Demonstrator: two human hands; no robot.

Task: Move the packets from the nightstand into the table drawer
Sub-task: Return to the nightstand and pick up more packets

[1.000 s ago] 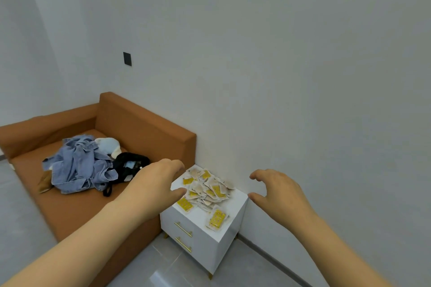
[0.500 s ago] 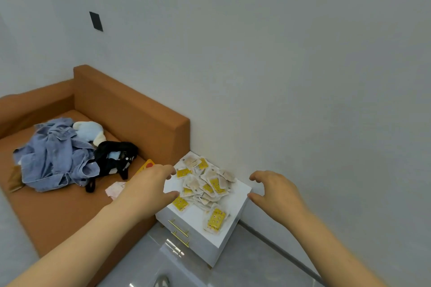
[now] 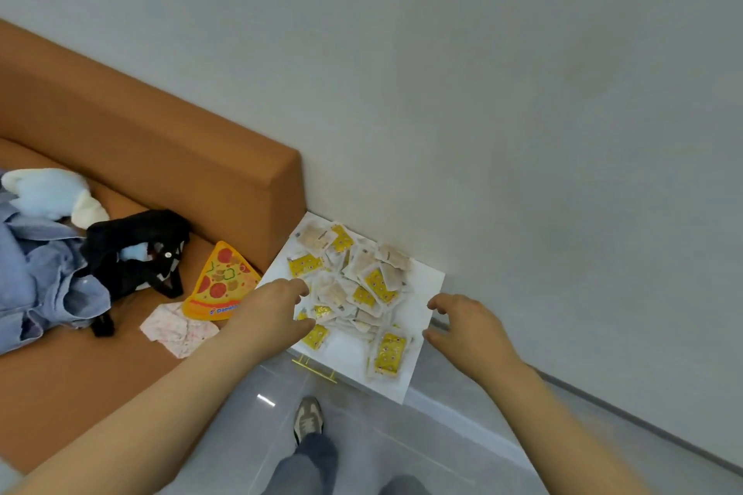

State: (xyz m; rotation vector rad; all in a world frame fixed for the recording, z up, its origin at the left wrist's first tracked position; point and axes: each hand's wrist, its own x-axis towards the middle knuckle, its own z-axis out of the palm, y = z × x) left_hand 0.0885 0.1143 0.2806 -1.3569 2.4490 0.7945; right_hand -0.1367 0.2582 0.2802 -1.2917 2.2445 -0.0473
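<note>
both hands had closed in on the nightstand (image 3: 346, 350) since a second earlier, and the view had tipped down over it. the left hand (image 3: 273, 313) hung over the near-left edge of the pile, and the right hand (image 3: 470, 330) hovered just off the top's right edge.

a pale wall (image 3: 522, 92) rose beyond both hands. an orange sofa (image 3: 140, 141) stretched away to the left of the left hand, its arm butting against the nightstand. grey floor (image 3: 402, 450) lay beneath the forearms, with a shoe (image 3: 307, 418) between them. on the sofa seat, far left of the left hand, lay a blue shirt (image 3: 36, 277) and a pale plush toy (image 3: 48, 193). a black garment (image 3: 132, 253) lay nearer. a pizza-slice toy (image 3: 221, 281) and a small patterned cloth (image 3: 177, 328) lay just beside that wrist.

the packets (image 3: 354, 281), yellow and beige, lay heaped on the nightstand between the two hands. one yellow packet (image 3: 388, 354) lay apart, just left of the right thumb. a gold drawer handle (image 3: 313, 366) showed below the left wrist.

the left hand's fingers were loosely curled over the packets, grasping nothing. whether they touched the pile could not be told. the right hand was spread and relaxed, holding nothing.
</note>
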